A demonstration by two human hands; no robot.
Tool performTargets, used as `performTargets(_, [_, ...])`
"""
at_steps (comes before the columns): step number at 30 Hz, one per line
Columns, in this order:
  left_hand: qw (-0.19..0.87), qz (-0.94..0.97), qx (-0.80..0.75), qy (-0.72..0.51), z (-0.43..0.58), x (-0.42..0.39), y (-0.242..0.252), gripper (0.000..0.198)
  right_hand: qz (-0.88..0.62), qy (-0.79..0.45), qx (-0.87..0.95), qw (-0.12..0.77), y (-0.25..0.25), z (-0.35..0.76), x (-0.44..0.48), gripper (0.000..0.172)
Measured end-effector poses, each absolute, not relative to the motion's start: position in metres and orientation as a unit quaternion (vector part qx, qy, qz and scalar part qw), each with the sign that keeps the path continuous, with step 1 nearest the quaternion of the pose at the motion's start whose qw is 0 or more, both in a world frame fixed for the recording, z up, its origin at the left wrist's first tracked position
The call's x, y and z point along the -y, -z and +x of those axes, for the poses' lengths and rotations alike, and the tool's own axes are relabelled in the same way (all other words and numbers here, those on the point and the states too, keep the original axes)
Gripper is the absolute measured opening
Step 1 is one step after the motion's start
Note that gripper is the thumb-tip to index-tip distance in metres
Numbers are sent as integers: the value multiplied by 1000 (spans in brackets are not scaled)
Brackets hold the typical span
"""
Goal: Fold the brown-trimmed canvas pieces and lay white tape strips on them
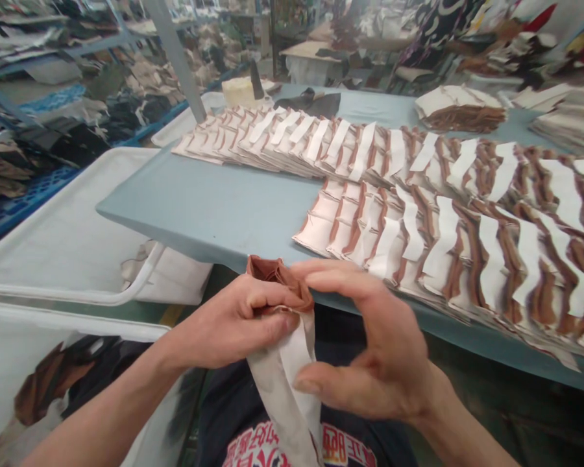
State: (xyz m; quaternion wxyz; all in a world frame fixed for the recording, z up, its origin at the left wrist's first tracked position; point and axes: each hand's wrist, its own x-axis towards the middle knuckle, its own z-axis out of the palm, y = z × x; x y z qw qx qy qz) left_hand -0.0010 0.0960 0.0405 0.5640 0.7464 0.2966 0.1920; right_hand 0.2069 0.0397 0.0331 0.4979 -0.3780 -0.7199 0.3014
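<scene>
My left hand [257, 318] pinches the upper end of a folded cream and brown fabric piece [267, 373], with its thumb in front and fingers curled over the brown edge. The piece hangs down over my lap, pale side toward me, and its brown lining shows at the top opening. At its right side is my right hand [374, 344], thumb and fingers spread wide. Those right fingertips come close to the brown top edge; whether they touch it I cannot make out.
On the blue-grey table [189, 207] lie two long overlapping rows of similar pieces [448, 240] with white strips. Further stacks [460, 107] stand behind. White plastic bins [73, 220] are at the left, one holding dark and brown cloth. A grey post [175, 58] rises at the table's far left.
</scene>
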Motion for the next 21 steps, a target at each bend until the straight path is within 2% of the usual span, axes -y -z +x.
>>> performTargets(3, [567, 748, -303, -163, -3, -90, -47, 20, -334, -368, 756, 425, -35, 199, -62, 54])
performTargets(6, [539, 749, -360, -137, -6, -87, -42, 18, -377, -402, 769, 322, -32, 200, -69, 51])
performTargets(12, [489, 769, -379, -157, -2, -93, -34, 19, -492, -338, 778, 193, -35, 202, -73, 32])
performTargets(16, [488, 774, -365, -171, -3, -96, -36, 10, -501, -341, 780, 154, -40, 207, -74, 39])
performTargets(21, [475, 789, -338, -192, -6, -97, -33, 10, -480, -392, 763, 185, -38, 212, -71, 18])
